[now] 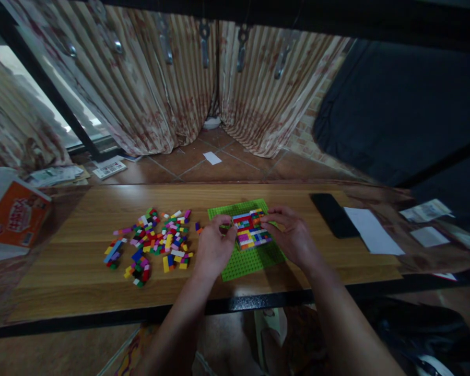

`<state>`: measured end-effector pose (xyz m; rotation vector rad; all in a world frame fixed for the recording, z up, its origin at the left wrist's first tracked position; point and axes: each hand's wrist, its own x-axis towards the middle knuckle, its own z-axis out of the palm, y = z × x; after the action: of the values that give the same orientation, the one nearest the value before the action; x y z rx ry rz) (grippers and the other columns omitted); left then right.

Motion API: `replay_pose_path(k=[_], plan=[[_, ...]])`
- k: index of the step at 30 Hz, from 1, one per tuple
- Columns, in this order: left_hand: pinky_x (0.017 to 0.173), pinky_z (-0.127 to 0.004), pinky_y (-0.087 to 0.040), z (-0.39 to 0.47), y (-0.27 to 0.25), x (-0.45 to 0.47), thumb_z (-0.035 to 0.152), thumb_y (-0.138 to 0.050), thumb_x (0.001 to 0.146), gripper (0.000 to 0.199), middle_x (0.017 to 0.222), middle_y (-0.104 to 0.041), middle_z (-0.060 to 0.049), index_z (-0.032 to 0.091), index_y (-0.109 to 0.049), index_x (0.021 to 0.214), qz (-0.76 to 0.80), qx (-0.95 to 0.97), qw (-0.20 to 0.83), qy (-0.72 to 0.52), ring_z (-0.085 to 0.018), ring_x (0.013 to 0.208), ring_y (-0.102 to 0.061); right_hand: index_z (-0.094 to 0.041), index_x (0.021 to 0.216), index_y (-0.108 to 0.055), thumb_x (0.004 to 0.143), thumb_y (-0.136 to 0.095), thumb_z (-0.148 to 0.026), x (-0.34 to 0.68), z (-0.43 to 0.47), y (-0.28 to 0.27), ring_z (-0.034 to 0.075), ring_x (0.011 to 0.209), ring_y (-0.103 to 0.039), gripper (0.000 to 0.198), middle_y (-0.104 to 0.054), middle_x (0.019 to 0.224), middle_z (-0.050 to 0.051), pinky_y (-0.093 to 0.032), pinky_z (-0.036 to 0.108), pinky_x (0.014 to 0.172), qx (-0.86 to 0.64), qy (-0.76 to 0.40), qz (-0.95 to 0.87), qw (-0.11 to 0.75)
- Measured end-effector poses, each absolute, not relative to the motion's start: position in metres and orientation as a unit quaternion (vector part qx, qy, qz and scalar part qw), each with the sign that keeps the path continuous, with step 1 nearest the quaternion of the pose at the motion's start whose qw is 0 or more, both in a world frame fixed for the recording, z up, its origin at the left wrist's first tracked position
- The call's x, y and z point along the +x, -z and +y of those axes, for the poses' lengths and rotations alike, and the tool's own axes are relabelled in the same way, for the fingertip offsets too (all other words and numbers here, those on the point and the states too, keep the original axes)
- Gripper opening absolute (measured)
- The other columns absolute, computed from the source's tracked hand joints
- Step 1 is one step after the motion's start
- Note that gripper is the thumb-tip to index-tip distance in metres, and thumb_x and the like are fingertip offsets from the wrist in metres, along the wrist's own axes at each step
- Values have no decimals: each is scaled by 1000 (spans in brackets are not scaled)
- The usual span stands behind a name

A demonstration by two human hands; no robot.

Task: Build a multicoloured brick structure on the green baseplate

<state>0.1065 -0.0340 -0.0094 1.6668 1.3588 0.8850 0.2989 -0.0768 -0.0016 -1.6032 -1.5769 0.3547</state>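
A build of many-coloured toy bricks (250, 239) stands on a green studded baseplate (238, 267) on the table. At its left edge is my left hand (215, 243), thumb and forefinger curled together by the bricks. My right hand (293, 235) reaches the build's upper right corner, with its thumb and fingertips closed close to orange and yellow bricks. Whatever lies between the fingertips of either hand is too small to make out. Left of the baseplate, loose toy bricks (168, 241) in many colours are spread in a heap.
The wooden table (78, 282) has a dark front edge. To the right lie a black phone (334, 215) and a white sheet of paper (372, 230). An orange-labelled plastic tub (18, 214) stands at the far left. Striped curtains (160, 94) hang behind.
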Motion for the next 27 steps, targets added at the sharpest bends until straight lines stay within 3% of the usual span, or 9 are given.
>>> replay_pose_path(k=[8, 12, 16, 27], plan=[[67, -26, -48, -36, 2, 106, 20, -58, 83, 14, 88, -72, -5, 17, -67, 94, 536, 664, 406, -328, -16, 74, -66, -24, 88, -73, 79, -64, -29, 296, -72, 8, 21, 95, -62, 14, -64, 102, 6, -49, 37, 85, -643, -161, -604, 442], [66, -25, -47, -36, 2, 106, 21, -58, 83, 15, 83, -71, -4, 16, -67, 94, 537, 664, 408, -324, -15, 71, -64, -20, 100, -69, 76, -66, -30, 293, -71, 8, 20, 84, -62, 26, -66, 99, 7, -52, 34, 73, -673, -206, -552, 448], [65, -25, -46, -36, 2, 106, 20, -58, 83, 15, 77, -69, -3, 16, -67, 94, 535, 671, 401, -322, -14, 67, -62, -18, 107, -66, 70, -71, -33, 294, -68, 12, 20, 80, -65, 41, -70, 98, 8, -53, 34, 70, -685, -268, -488, 469], [62, -24, -43, -37, 2, 105, 20, -58, 83, 16, 79, -70, -3, 16, -67, 96, 537, 670, 409, -308, -14, 65, -61, -18, 83, -71, 55, -80, -33, 288, -65, 9, 15, 66, -64, 33, -73, 76, 2, -49, 30, 67, -634, -433, -347, 538]])
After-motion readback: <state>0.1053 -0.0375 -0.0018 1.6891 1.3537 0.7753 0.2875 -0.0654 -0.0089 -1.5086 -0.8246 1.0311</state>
